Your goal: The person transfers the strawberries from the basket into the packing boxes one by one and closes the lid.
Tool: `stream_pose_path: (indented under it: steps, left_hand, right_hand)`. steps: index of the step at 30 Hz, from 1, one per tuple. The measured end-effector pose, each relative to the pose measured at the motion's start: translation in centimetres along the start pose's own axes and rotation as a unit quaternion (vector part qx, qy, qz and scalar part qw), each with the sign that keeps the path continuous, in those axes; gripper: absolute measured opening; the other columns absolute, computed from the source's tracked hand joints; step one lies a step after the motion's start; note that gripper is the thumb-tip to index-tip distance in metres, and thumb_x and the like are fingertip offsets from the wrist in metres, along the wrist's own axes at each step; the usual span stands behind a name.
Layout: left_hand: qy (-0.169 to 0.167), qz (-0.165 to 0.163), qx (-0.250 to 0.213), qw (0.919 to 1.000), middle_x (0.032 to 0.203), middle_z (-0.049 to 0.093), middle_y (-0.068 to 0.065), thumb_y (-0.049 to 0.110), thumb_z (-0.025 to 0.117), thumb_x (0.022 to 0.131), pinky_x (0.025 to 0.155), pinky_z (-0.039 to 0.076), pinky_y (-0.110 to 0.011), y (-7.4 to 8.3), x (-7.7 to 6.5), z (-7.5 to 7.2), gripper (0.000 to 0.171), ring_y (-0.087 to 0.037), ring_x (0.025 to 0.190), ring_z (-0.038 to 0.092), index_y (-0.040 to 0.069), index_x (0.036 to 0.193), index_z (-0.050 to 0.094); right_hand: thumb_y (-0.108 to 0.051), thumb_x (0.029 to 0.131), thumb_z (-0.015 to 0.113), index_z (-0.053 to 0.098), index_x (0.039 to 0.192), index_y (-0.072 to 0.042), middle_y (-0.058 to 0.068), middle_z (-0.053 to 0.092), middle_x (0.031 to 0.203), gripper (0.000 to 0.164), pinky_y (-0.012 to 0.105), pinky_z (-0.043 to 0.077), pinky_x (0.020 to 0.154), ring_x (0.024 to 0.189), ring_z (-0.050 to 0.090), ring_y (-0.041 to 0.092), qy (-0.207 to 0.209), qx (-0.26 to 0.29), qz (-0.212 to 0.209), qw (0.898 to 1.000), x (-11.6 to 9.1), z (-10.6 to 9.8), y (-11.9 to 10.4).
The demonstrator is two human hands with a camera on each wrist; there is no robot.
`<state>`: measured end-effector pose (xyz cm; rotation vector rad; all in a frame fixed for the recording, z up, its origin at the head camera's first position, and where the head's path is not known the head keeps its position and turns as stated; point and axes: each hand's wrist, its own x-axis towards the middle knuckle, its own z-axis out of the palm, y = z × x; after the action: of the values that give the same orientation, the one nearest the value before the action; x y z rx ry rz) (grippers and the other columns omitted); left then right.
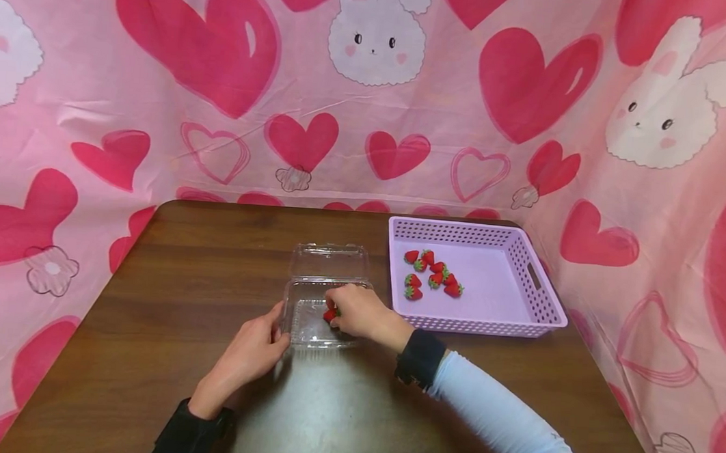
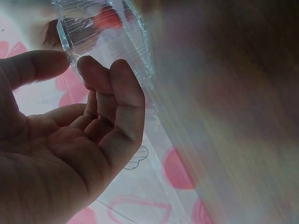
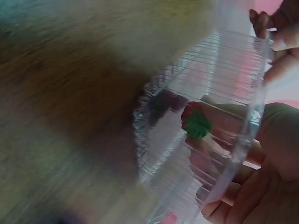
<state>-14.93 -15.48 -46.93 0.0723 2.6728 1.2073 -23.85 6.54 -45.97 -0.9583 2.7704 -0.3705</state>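
Observation:
A clear plastic clamshell box (image 1: 317, 333) stands on the table with its lid (image 1: 330, 260) folded back, away from the person. My left hand (image 1: 257, 344) holds the box's left side, thumb and curled fingers at its rim and wall, as the left wrist view also shows. Inside the box, my right hand (image 1: 358, 313) pinches a red strawberry (image 1: 330, 316) low over the bottom. Through the clear wall, the right wrist view shows that strawberry's green leaves (image 3: 197, 125) against the fingers. Several more strawberries (image 1: 413, 293) lie in a lilac basket (image 1: 477, 326) right of the box.
The brown wooden table (image 1: 213, 260) carries the box and the basket. A pink curtain (image 1: 345, 102) with hearts and rabbits hangs behind and along both sides. The basket's perforated wall rises close behind the right wrist.

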Motion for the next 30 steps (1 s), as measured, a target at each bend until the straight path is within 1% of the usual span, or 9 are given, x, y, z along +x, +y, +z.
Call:
stream_pose_path:
  steps: [5,9,12,17,20,23,27,30]
  left_hand:
    - [-0.002,-0.003,-0.002,1.0000,0.076,0.050,-0.006,0.009,0.065,0.098,0.051,0.042,-0.029,0.1,-0.1,0.0,0.072,-0.019,0.062,0.051,0.004,0.164,0.035]
    - [-0.003,-0.003,-0.002,1.0000,0.077,0.050,-0.007,0.009,0.066,0.098,0.051,0.043,-0.030,0.1,-0.1,0.1,0.072,-0.020,0.062,0.052,0.004,0.164,0.035]
    - [-0.004,-0.002,0.000,1.0000,0.076,0.050,-0.006,0.009,0.065,0.098,0.051,0.043,-0.030,0.1,-0.1,0.1,0.072,-0.019,0.062,0.052,0.004,0.164,0.035]
    - [0.002,0.006,0.003,1.0000,0.074,0.049,-0.005,0.009,0.065,0.098,0.051,0.042,-0.029,0.0,0.0,-0.1,0.072,-0.019,0.061,0.051,0.003,0.164,0.035]
    - [0.002,0.007,0.003,1.0000,0.073,0.050,-0.006,0.009,0.065,0.098,0.051,0.042,-0.029,0.0,0.0,-0.2,0.072,-0.020,0.060,0.051,0.002,0.163,0.035]
    - [0.000,0.004,0.002,1.0000,0.074,0.050,-0.006,0.009,0.066,0.098,0.052,0.043,-0.029,0.0,0.0,-0.1,0.072,-0.020,0.061,0.052,0.002,0.163,0.035]
    - [-0.002,-0.002,0.000,1.0000,0.074,0.050,-0.006,0.010,0.066,0.098,0.052,0.043,-0.029,0.1,-0.1,0.0,0.073,-0.020,0.061,0.052,0.002,0.163,0.035]
    - [-0.001,-0.007,-0.001,1.0000,0.075,0.050,-0.006,0.010,0.066,0.098,0.052,0.043,-0.029,0.2,-0.2,0.0,0.073,-0.020,0.062,0.052,0.002,0.164,0.034]
  right_hand:
    - [-0.023,0.089,0.086,0.071,0.101,-0.013,-0.004,0.064,0.083,0.022,0.033,0.053,0.069,0.076,0.060,0.014,-0.011,0.009,0.001,1.000,-0.1,0.4,0.3]
    - [-0.021,0.088,0.087,0.072,0.105,-0.012,-0.003,0.064,0.086,0.024,0.032,0.052,0.070,0.078,0.060,0.015,-0.015,0.023,0.004,1.000,-0.2,0.3,0.5]
    - [-0.017,0.086,0.088,0.072,0.106,-0.012,-0.002,0.064,0.087,0.026,0.032,0.051,0.070,0.079,0.059,0.016,-0.018,0.025,0.007,0.999,-0.5,-0.1,0.6]
    - [-0.006,0.084,0.084,0.073,0.103,-0.011,-0.001,0.066,0.089,0.023,0.032,0.052,0.072,0.081,0.060,0.017,-0.009,0.017,-0.002,1.000,-0.5,-0.6,0.6]
    - [-0.004,0.087,0.081,0.074,0.104,-0.011,-0.001,0.068,0.091,0.020,0.033,0.055,0.076,0.082,0.061,0.016,-0.009,0.021,-0.003,1.000,-0.5,-0.6,0.5]
    - [-0.006,0.091,0.080,0.075,0.105,-0.011,-0.001,0.067,0.090,0.016,0.033,0.056,0.079,0.082,0.061,0.016,-0.013,0.029,0.000,0.999,-0.4,-0.3,0.4]
    - [-0.009,0.094,0.077,0.075,0.105,-0.011,-0.002,0.066,0.088,0.011,0.034,0.057,0.078,0.080,0.061,0.015,-0.014,0.027,-0.005,1.000,-0.3,0.0,0.2]
    - [-0.010,0.094,0.076,0.076,0.105,-0.011,-0.002,0.068,0.089,0.011,0.036,0.057,0.076,0.080,0.063,0.015,-0.008,0.016,-0.018,1.000,-0.3,0.1,0.1]
